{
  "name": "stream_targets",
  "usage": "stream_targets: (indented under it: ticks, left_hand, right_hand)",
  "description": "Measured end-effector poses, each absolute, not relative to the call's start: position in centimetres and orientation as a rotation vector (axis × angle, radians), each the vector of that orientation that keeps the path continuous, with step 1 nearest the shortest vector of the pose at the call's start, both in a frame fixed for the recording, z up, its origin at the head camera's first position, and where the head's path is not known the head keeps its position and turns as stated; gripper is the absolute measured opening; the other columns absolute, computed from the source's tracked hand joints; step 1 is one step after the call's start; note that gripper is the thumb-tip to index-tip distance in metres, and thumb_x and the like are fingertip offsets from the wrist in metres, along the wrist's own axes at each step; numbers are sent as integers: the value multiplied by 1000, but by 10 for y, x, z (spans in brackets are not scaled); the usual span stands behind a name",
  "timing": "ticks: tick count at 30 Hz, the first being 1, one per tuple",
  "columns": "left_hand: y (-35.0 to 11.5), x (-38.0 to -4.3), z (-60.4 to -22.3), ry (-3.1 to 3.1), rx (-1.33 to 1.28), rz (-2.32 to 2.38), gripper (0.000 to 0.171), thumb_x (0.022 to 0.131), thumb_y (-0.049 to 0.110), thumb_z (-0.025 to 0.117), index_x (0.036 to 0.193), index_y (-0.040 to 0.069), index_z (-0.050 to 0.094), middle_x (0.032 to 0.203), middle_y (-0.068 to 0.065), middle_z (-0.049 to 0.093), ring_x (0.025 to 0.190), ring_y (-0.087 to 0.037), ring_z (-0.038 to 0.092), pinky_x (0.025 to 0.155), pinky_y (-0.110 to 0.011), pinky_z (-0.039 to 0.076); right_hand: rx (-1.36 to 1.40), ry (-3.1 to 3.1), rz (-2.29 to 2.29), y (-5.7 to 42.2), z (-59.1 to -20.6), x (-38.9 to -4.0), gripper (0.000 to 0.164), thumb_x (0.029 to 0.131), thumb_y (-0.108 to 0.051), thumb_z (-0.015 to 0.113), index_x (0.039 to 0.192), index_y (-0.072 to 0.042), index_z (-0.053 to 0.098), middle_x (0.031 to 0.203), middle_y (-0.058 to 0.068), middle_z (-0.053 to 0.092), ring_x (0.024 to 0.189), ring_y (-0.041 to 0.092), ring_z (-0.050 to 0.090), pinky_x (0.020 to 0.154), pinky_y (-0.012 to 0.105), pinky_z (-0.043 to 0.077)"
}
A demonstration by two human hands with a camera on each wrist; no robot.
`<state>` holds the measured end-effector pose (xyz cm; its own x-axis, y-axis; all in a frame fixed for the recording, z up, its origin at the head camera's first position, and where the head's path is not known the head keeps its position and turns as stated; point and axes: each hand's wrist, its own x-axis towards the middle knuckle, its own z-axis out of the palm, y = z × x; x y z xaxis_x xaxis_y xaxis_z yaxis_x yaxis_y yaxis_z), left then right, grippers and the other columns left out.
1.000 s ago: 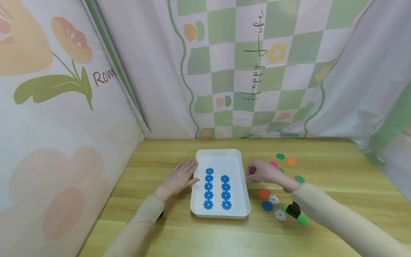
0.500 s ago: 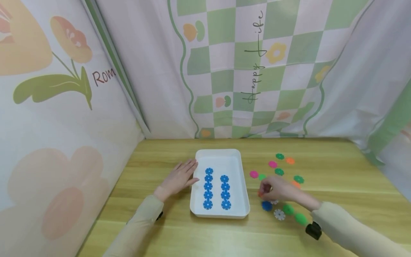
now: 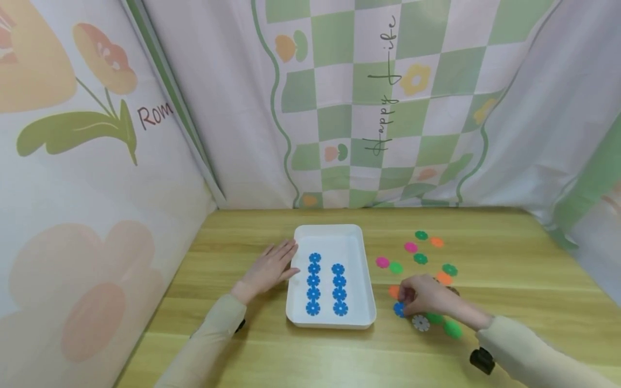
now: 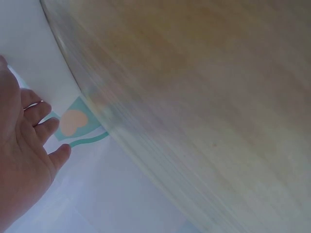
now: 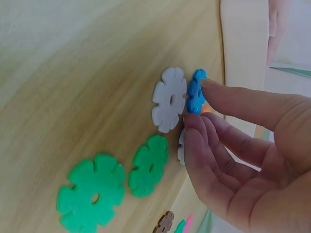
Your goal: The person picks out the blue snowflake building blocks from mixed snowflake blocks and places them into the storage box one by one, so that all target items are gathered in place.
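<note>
My left hand (image 3: 268, 274) rests with straight fingers on the left rim of a white tray (image 3: 353, 242). Inside the tray, blue snowflake discs lie in two columns: a longer left column (image 3: 313, 281) and a shorter right column (image 3: 339, 281). To the right of the tray, my right hand (image 3: 427, 296) pinches a loose blue snowflake disc (image 5: 197, 91) between thumb and fingertips, low over the table. A white snowflake disc (image 5: 170, 99) lies beside it in the right wrist view. The left wrist view catches the left hand (image 4: 26, 145) at its edge, fingers extended.
Right of the tray, loose discs are scattered: pink (image 3: 382, 262), light green (image 3: 395, 267), dark green (image 3: 421, 258), orange (image 3: 437, 242) and bright green (image 3: 453, 329). Another orange disc (image 3: 393, 291) lies just behind the right hand. A checked curtain (image 3: 373, 118) hangs behind the wooden table.
My right hand has moved from beside the tray's right rim toward me and rightward, past the orange disc, onto the loose blue disc. The left hand has stayed on the tray.
</note>
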<state>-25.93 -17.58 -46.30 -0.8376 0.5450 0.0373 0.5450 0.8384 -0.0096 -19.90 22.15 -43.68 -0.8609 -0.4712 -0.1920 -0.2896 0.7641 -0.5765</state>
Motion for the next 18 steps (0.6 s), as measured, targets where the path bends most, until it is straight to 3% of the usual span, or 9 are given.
stream_targets:
  ticks: [18]
  left_hand:
    - [-176, -260, -463, -2984, -883, -6, 70, 104, 54, 36, 157, 9, 26, 165, -7, 25, 153, -26, 25, 124, -49, 27]
  right_hand:
    - [-559, 2693, -696, 212, -438, -199, 28, 68, -8, 87, 81, -11, 62, 77, -3, 61, 69, 10, 51, 58, 20, 45]
